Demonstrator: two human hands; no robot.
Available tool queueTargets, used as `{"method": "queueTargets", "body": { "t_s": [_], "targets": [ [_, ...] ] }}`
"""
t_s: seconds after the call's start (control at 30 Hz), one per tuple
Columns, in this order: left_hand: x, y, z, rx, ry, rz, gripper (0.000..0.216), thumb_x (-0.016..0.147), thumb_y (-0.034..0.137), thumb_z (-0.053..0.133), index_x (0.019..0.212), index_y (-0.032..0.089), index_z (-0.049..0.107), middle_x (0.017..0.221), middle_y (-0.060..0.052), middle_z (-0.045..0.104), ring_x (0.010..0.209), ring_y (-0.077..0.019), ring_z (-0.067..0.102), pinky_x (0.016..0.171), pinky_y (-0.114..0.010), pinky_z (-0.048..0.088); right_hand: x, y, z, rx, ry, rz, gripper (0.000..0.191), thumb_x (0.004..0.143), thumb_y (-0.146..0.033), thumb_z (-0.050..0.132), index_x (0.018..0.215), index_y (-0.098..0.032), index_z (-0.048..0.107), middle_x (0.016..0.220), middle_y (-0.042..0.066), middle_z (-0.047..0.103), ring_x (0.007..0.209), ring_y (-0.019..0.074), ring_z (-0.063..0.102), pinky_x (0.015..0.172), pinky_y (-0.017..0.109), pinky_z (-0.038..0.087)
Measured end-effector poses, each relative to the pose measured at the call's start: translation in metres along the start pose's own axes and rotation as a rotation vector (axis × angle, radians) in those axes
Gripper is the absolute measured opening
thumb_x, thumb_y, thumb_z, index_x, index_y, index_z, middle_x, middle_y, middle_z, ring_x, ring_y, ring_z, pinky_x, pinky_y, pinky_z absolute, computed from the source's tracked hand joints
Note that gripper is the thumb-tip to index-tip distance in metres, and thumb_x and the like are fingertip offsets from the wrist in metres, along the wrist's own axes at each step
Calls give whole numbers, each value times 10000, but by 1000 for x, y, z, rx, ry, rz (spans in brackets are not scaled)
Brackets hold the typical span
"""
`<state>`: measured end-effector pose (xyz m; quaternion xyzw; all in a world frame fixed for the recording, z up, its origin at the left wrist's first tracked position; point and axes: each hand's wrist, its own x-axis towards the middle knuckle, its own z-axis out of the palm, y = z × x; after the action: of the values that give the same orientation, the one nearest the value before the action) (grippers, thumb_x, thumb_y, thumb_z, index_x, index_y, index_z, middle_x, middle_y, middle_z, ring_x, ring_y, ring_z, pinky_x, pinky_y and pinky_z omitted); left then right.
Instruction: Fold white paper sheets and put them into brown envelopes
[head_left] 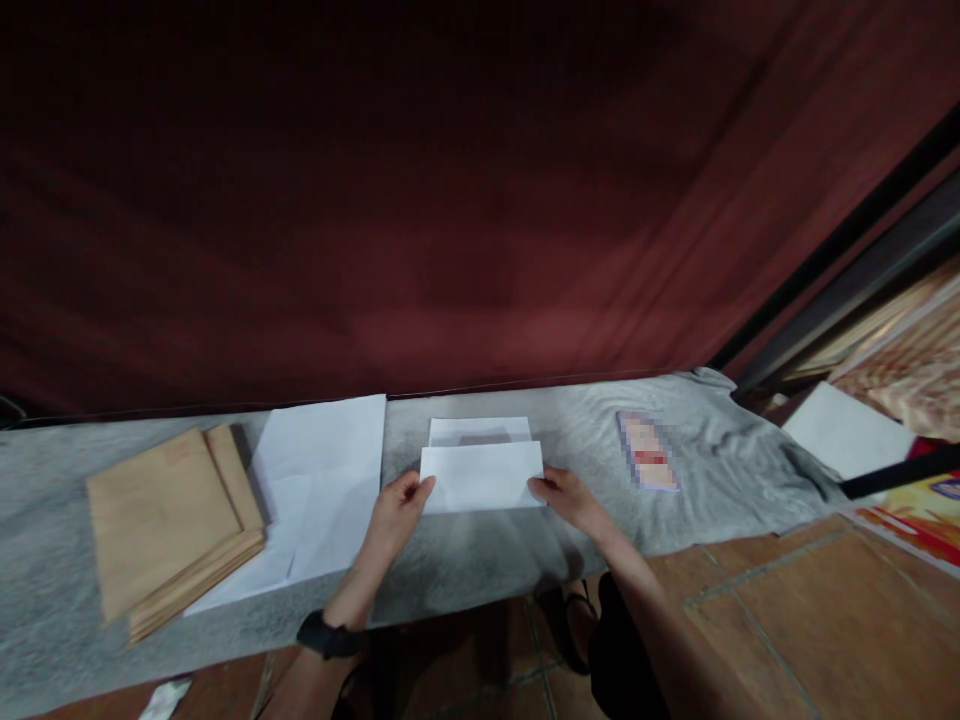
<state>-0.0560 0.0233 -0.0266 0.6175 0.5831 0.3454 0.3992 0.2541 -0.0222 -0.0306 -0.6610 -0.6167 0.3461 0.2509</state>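
My left hand (399, 510) pinches the left edge of a folded white sheet of paper (480, 480) between thumb and fingers. At its right edge, my right hand (570, 497) grips the same sheet. The front flap stands a little toward me, and a second white panel (480, 428) shows behind it, with a greyish patch that may be shadow. I cannot tell whether that panel belongs to the same sheet. Left of my hands lie large white sheets (322, 480), partly under a stack of brown paper envelopes (165, 515).
A grey cloth (450, 570) covers the narrow table. On its right side lies a blurred-out flat object (649, 452), pinkish with a red band. A dark red curtain (480, 250) hangs behind. Past the table's right end are a white sheet (847, 430) and a colourful package (915, 510).
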Motion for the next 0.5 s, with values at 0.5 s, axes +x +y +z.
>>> {"method": "queueTargets", "body": {
  "t_s": [0.5],
  "targets": [
    [22, 15, 10, 393, 111, -99, 302, 898, 410, 523, 665, 225, 576, 613, 9, 579, 602, -164, 548, 590, -266, 331, 24, -16, 10, -303, 103, 200, 288, 952, -354, 540, 863, -182, 753, 871, 106, 761, 846, 237, 705, 713, 282, 456]
  ]
}}
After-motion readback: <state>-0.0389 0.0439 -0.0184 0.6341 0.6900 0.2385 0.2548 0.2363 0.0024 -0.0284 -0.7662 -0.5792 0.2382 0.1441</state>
